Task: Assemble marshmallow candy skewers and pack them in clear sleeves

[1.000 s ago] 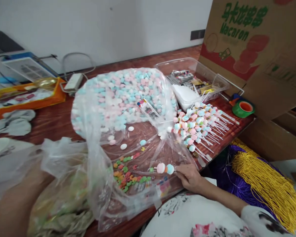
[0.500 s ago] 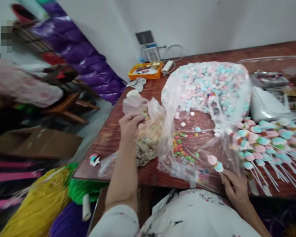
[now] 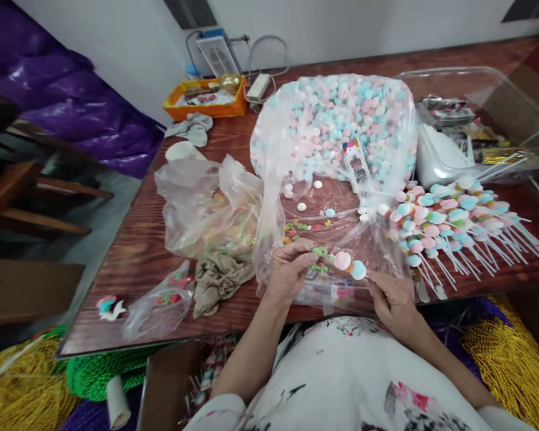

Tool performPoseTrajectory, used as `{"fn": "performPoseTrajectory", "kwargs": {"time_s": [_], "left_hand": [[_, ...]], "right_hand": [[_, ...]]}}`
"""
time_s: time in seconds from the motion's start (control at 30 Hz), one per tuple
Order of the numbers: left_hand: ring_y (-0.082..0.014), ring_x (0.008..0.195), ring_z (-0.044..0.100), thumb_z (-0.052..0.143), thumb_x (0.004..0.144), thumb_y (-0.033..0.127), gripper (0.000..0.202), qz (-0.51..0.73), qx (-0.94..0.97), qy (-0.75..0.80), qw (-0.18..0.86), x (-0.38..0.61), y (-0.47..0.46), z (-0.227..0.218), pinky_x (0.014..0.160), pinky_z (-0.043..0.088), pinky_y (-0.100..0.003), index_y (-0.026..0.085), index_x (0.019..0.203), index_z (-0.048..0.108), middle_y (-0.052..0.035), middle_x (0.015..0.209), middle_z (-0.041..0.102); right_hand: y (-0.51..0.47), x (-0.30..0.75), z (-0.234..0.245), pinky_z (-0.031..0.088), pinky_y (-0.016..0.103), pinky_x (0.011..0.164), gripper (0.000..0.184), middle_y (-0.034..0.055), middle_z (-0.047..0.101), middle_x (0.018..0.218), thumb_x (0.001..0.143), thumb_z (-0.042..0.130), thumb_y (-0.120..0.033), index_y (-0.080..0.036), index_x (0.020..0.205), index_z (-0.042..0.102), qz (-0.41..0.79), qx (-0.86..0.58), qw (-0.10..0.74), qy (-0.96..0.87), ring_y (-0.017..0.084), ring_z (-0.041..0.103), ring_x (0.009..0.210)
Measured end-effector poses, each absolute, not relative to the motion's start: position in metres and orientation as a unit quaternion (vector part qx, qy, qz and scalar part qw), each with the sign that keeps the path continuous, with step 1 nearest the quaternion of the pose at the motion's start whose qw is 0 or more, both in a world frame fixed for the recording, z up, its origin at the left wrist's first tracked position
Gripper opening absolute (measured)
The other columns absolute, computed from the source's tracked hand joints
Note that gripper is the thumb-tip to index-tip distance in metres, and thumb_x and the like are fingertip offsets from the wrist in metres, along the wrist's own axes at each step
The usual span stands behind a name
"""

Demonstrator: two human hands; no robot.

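Above the plastic bag at the table's front edge, my right hand point(image 3: 393, 297) is closed on the stick of a candy skewer point(image 3: 342, 261) threaded with a pink piece, an orange one and a blue one. My left hand point(image 3: 291, 270) pinches a small green ring-shaped candy point(image 3: 320, 251) close to the skewer's tip. Under both hands lies the clear bag point(image 3: 269, 239), with loose white, blue and small colored pieces on it. Behind it is a large heap of pink, blue and white candies point(image 3: 332, 126). Finished-looking skewers point(image 3: 458, 218) are piled at the right.
Left of the bag are another clear bag point(image 3: 193, 197), a crumpled beige cloth point(image 3: 222, 278) and a small bag of red and green pieces point(image 3: 166, 305). Farther back stand an orange tray point(image 3: 206, 111) and a clear plastic tub point(image 3: 435, 158). Yellow cord bundles point(image 3: 507, 353) lie below the table.
My left hand has moved right from the left-hand bag to the skewer, bringing the green candy. The right hand still holds the skewer. The view has turned to the right.
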State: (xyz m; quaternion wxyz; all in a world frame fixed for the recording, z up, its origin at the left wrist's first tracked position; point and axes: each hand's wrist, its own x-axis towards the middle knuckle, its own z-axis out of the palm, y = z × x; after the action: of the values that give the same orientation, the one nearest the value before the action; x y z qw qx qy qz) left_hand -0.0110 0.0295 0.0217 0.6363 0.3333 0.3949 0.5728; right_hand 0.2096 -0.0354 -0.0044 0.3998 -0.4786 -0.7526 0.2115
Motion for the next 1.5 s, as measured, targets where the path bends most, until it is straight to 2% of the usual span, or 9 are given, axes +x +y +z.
{"fn": "performPoseTrajectory", "kwargs": {"time_s": [0.1, 0.27, 0.43, 0.6, 0.8, 1.03, 1.17, 1.3, 1.5], "left_hand": [[-0.0137, 0.065, 0.066, 0.085, 0.057, 0.020, 0.016, 0.582, 0.364, 0.407, 0.603, -0.002, 0.026, 0.014, 0.059, 0.056, -0.026, 0.022, 0.069, 0.074, 0.0006, 0.077, 0.069], [-0.0166, 0.080, 0.068, 0.080, 0.067, 0.016, 0.015, 0.586, 0.541, 0.418, 0.435, 0.002, 0.021, 0.005, 0.077, 0.056, -0.031, 0.025, 0.078, 0.076, -0.0021, 0.082, 0.073], [-0.0189, 0.084, 0.069, 0.071, 0.074, 0.010, 0.026, 0.481, 0.731, 0.368, 0.315, -0.005, 0.021, 0.014, 0.082, 0.055, -0.035, 0.028, 0.092, 0.076, -0.0044, 0.090, 0.075], [-0.0216, 0.087, 0.069, 0.070, 0.076, 0.013, 0.021, 0.493, 0.703, 0.359, 0.366, -0.009, 0.018, 0.019, 0.082, 0.055, -0.038, 0.026, 0.093, 0.075, -0.0060, 0.092, 0.075], [-0.0202, 0.086, 0.069, 0.071, 0.077, 0.012, 0.017, 0.524, 0.653, 0.373, 0.400, 0.002, 0.012, 0.012, 0.085, 0.055, -0.037, 0.022, 0.090, 0.075, -0.0054, 0.088, 0.075], [-0.0189, 0.076, 0.071, 0.074, 0.076, 0.028, 0.012, 0.631, 0.381, 0.384, 0.556, 0.005, 0.014, 0.004, 0.070, 0.060, -0.035, 0.021, 0.086, 0.072, -0.0024, 0.086, 0.073], [-0.0170, 0.075, 0.071, 0.077, 0.072, 0.023, 0.011, 0.610, 0.441, 0.449, 0.482, 0.003, 0.013, 0.000, 0.073, 0.059, -0.033, 0.020, 0.082, 0.073, -0.0020, 0.083, 0.072], [-0.0157, 0.082, 0.069, 0.075, 0.073, 0.014, 0.010, 0.574, 0.579, 0.451, 0.362, 0.007, 0.007, -0.002, 0.080, 0.057, -0.031, 0.021, 0.081, 0.074, -0.0025, 0.084, 0.074], [-0.0168, 0.085, 0.069, 0.071, 0.078, 0.017, 0.010, 0.553, 0.609, 0.443, 0.357, 0.008, 0.005, -0.003, 0.083, 0.055, -0.033, 0.022, 0.086, 0.076, -0.0038, 0.087, 0.076]], "right_hand": [[-0.040, 0.215, -0.011, 0.054, 0.028, 0.067, 0.024, 0.0058, 0.071, 0.083, 0.091, 0.048, -0.013, -0.020, 0.109, 0.064, 0.211, -0.482, 0.402, -0.749, 0.016, 0.067, 0.073], [-0.041, 0.220, -0.011, 0.053, 0.030, 0.074, 0.023, 0.0080, 0.071, 0.087, 0.092, 0.048, -0.012, -0.018, 0.108, 0.063, 0.177, -0.504, 0.362, -0.764, 0.018, 0.067, 0.078], [-0.040, 0.223, -0.011, 0.049, 0.027, 0.063, 0.024, 0.0064, 0.069, 0.078, 0.092, 0.045, -0.013, -0.017, 0.104, 0.065, 0.158, -0.519, 0.307, -0.782, 0.016, 0.063, 0.066], [-0.041, 0.223, -0.022, 0.052, 0.028, 0.071, 0.022, 0.0066, 0.073, 0.089, 0.095, 0.046, -0.017, -0.018, 0.106, 0.065, 0.237, -0.479, 0.353, -0.768, 0.017, 0.067, 0.078], [-0.044, 0.220, -0.031, 0.053, 0.030, 0.071, 0.023, 0.0095, 0.073, 0.090, 0.093, 0.046, -0.014, -0.017, 0.104, 0.066, 0.207, -0.507, 0.309, -0.777, 0.019, 0.068, 0.078], [-0.041, 0.217, -0.035, 0.052, 0.024, 0.063, 0.018, 0.0020, 0.067, 0.072, 0.093, 0.051, -0.019, -0.018, 0.097, 0.068, 0.302, -0.485, 0.443, -0.691, 0.013, 0.063, 0.063], [-0.042, 0.215, -0.038, 0.051, 0.025, 0.061, 0.019, 0.0029, 0.069, 0.073, 0.093, 0.051, -0.018, -0.018, 0.099, 0.069, 0.292, -0.474, 0.440, -0.704, 0.013, 0.063, 0.062], [-0.044, 0.215, -0.040, 0.055, 0.028, 0.071, 0.022, 0.0075, 0.074, 0.090, 0.092, 0.051, -0.016, -0.018, 0.106, 0.068, 0.268, -0.482, 0.415, -0.724, 0.017, 0.070, 0.078], [-0.046, 0.216, -0.040, 0.056, 0.029, 0.075, 0.025, 0.0060, 0.073, 0.086, 0.092, 0.050, -0.014, -0.020, 0.110, 0.067, 0.262, -0.486, 0.388, -0.738, 0.017, 0.070, 0.080]]}}
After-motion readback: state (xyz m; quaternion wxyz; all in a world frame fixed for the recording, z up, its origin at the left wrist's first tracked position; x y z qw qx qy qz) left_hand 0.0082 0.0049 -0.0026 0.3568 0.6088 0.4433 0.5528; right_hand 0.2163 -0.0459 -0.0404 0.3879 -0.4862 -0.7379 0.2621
